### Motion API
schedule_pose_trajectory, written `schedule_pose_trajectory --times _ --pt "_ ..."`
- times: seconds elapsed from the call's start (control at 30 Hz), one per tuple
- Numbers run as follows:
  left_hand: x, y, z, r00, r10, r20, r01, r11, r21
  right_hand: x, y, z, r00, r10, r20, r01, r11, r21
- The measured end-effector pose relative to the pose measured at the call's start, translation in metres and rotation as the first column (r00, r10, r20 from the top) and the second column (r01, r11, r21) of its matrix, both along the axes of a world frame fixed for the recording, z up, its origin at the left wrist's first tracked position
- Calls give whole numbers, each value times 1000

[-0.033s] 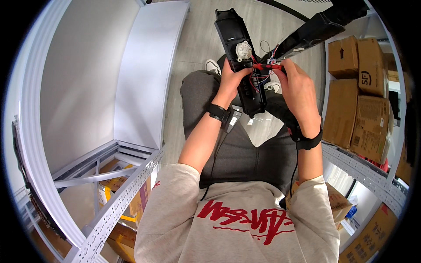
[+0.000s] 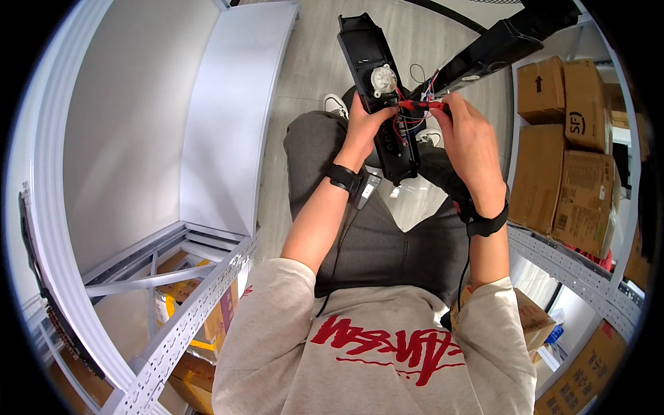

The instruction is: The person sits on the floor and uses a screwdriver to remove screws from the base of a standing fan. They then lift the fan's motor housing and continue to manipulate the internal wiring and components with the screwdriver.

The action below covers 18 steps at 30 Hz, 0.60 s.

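Observation:
My left hand point(image 2: 363, 131) is closed on the left edge of a long black plastic panel point(image 2: 366, 52), its thumb lying across the inner side. A round, whitish part point(image 2: 383, 80) sits in the panel above that thumb. My right hand point(image 2: 474, 142) pinches a slim red-and-black screwdriver point(image 2: 418, 106) held level, pointing left toward the panel's middle near my left thumb. Whether its tip touches anything is too small to tell. Thin red, black and white wires point(image 2: 407, 128) loop below the tool and run toward a glossy black casing point(image 2: 494, 48) at upper right.
Cardboard boxes point(image 2: 536, 166) are stacked on a metal rack point(image 2: 574, 266) at my right. To the left stand a white panel point(image 2: 232, 104) and a perforated metal frame point(image 2: 194, 308) with packages behind it. A black strap with a cable sits on each wrist.

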State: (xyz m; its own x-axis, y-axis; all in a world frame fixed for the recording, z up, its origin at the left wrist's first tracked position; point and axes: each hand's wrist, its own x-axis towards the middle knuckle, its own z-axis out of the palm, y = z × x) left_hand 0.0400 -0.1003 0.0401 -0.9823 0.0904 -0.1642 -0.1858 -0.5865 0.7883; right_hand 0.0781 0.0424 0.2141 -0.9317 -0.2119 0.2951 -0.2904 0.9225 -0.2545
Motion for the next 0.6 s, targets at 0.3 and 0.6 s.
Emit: schedule_pose_trajectory --times 0.3,0.6 --pt "1 1 8 1000 12 -23 -12 1000 3 1 -2 -12 953 -302 -38 301 915 270" --pt "2 1 7 1000 -4 6 4 1000 1 0 -8 1 999 14 -37 -13 1000 17"
